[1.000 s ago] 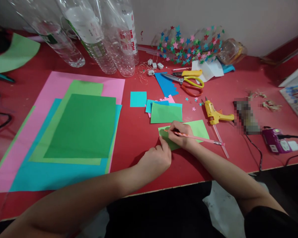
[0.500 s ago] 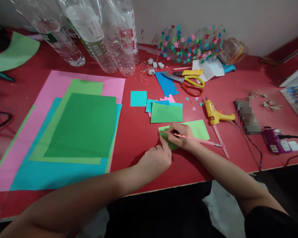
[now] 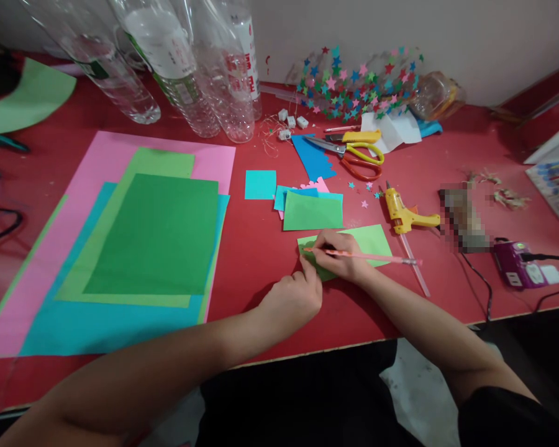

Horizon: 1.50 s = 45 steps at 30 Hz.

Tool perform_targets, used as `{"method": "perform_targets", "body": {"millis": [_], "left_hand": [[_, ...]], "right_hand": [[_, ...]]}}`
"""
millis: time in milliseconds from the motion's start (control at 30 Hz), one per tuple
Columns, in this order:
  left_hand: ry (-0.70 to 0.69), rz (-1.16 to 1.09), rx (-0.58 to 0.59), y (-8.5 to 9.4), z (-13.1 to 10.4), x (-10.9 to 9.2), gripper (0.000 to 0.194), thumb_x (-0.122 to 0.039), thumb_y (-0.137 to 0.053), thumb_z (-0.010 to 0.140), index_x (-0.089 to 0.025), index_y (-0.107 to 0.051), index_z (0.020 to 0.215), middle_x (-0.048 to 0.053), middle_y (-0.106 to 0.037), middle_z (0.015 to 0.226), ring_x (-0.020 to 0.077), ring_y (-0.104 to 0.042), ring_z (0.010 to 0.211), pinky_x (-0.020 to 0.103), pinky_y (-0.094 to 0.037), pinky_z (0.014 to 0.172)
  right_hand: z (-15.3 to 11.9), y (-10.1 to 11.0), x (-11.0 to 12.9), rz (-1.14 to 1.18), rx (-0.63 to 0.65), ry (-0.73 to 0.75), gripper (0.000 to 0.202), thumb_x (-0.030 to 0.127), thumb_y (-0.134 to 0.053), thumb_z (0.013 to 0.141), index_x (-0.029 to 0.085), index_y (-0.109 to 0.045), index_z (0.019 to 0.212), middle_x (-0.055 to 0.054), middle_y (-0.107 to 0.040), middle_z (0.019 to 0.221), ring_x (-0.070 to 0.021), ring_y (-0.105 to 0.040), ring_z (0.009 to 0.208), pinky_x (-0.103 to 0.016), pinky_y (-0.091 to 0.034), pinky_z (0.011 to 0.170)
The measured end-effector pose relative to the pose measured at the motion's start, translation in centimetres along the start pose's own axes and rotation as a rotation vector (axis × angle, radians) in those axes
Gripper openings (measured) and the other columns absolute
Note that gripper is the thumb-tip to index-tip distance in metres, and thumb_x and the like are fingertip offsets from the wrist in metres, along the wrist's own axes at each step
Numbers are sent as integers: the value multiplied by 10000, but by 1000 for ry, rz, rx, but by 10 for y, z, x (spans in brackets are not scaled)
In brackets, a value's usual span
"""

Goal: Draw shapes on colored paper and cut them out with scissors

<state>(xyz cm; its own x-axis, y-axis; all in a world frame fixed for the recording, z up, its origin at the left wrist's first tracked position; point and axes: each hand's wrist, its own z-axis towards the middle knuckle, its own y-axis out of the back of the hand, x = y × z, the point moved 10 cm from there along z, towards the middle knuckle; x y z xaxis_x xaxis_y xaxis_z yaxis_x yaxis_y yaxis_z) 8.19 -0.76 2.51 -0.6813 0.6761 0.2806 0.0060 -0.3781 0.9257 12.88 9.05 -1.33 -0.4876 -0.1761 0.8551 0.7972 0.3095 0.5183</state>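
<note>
My right hand (image 3: 339, 253) is closed round a pink pencil (image 3: 377, 256), whose tip is at the left part of a light green paper piece (image 3: 372, 242). My left hand (image 3: 295, 295) lies just in front and to the left, its index finger pressing the paper's left edge near the pencil tip and its other fingers curled under. Part of the paper is hidden by my right hand. Right behind it lies a green rectangle (image 3: 313, 211) on top of smaller blue and pink pieces. A turquoise square (image 3: 261, 185) is to their left.
Large coloured sheets (image 3: 158, 236) cover the table's left side. Plastic bottles (image 3: 168, 68) stand behind them. Scissors (image 3: 361, 161), a yellow glue gun (image 3: 403, 214) and a purple power socket (image 3: 517, 267) are on the right. A star-covered bottle (image 3: 358, 84) lies at the back.
The pencil's rear end has swung slightly back and to the left, and its tip has shifted slightly left. My left hand has stayed in place.
</note>
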Motion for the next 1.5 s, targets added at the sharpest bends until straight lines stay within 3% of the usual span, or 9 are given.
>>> {"method": "perform_targets", "body": {"millis": [167,300,433,567,667,733,1000,1500], "left_hand": [[-59,-15,87,-5,2,0,371,37,-420,746,65,-676,1014,316,-677,1033,151,-592,476,221,-427,359],[-86,-120,259,-12,2,7,397,42,-422,751,17,-662,1066,293,-663,1087,166,-623,514,239,-451,384],[-64,-242,352,-18,-4,20,381,22,-430,799,-48,-632,1114,221,-649,1090,180,-626,558,276,-474,416],[-91,-405,272,-22,-9,33,241,-95,-463,895,-96,-667,1023,140,-637,945,234,-633,801,366,-553,652],[-26,-537,132,-21,-13,53,262,-224,-497,932,-178,-687,1106,170,-554,1238,289,-527,1139,482,-486,930],[-14,-589,107,-25,-18,61,296,-258,-514,930,-223,-666,1182,165,-450,1391,319,-411,1282,531,-418,1015],[-120,-576,152,-33,-28,57,365,-346,-552,915,-257,-618,1263,187,-374,1478,361,-325,1372,600,-331,1071],[-90,-576,109,-31,-27,55,323,-303,-548,917,-245,-652,1217,194,-426,1445,350,-373,1352,596,-349,1064]], "right_hand": [[5,18,-14,395,-43,-156,248,408,-447,908,213,-466,756,40,-572,541,-92,-464,420,-212,-349,423],[-1,24,-9,320,38,-224,163,346,-542,847,204,-493,786,42,-568,563,-91,-469,449,-207,-349,431],[-11,15,13,173,153,-94,52,205,-580,747,182,-557,788,28,-559,670,-87,-476,573,-200,-347,504],[-15,9,8,158,83,-78,27,170,-550,701,183,-533,718,40,-522,622,-81,-433,547,-198,-314,489],[-13,10,-4,187,5,-99,71,203,-561,705,193,-493,687,46,-515,593,-81,-425,523,-200,-315,480],[-13,7,-3,177,24,-68,49,199,-556,714,193,-506,710,40,-540,610,-83,-438,529,-200,-326,487],[-17,2,13,10,69,149,68,160,-532,760,185,-529,697,28,-541,627,-81,-444,549,-206,-336,520],[-16,-1,10,13,105,114,94,172,-536,763,187,-528,671,28,-531,610,-83,-441,534,-208,-329,504]]}}
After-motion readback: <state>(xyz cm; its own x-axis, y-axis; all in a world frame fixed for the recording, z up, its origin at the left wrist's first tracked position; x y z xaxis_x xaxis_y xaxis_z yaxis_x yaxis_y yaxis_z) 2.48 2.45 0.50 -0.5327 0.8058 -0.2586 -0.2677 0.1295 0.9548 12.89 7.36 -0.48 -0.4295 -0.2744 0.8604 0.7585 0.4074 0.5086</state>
